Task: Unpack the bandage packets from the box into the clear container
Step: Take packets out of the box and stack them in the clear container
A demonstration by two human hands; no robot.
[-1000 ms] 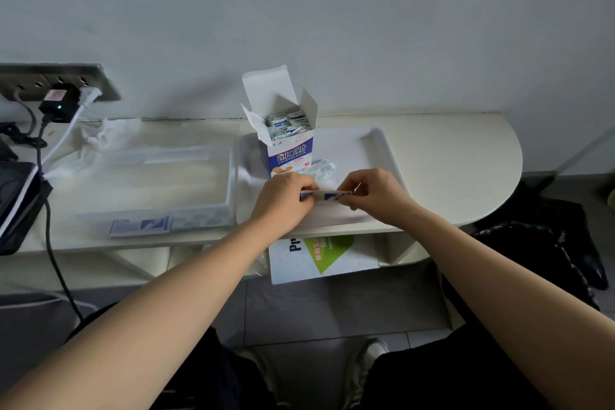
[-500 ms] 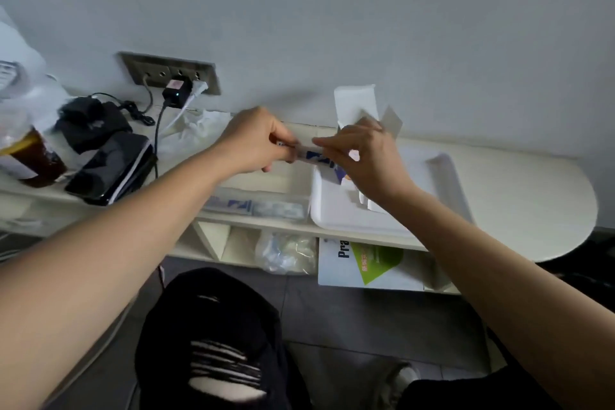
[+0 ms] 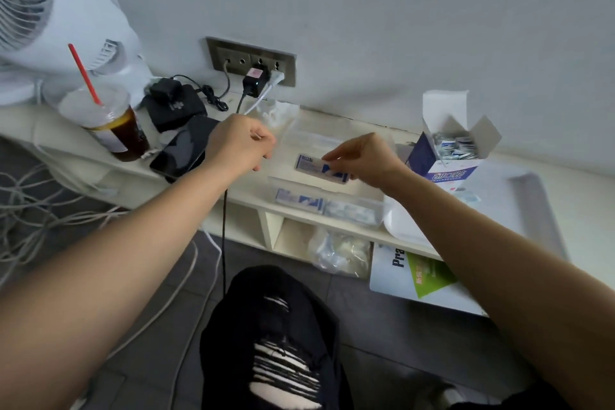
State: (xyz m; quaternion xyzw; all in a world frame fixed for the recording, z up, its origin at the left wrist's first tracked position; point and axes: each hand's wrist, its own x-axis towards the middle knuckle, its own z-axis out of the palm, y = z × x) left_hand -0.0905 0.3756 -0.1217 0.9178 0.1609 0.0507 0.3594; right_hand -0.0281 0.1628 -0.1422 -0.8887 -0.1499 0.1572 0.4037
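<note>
Head: packets (image 3: 299,201) in clear container (image 3: 362,197)

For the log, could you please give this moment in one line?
right hand pinches blue-white bandage packet over clear plastic container | left hand curled | cardboard box open

Blk ripped jeans (image 3: 273,309), bare forearms (image 3: 133,243)

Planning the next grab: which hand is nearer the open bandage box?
Right. The right hand, pinching a packet, is just left of the bandage box; the left hand is farther left, past the packet.
</note>
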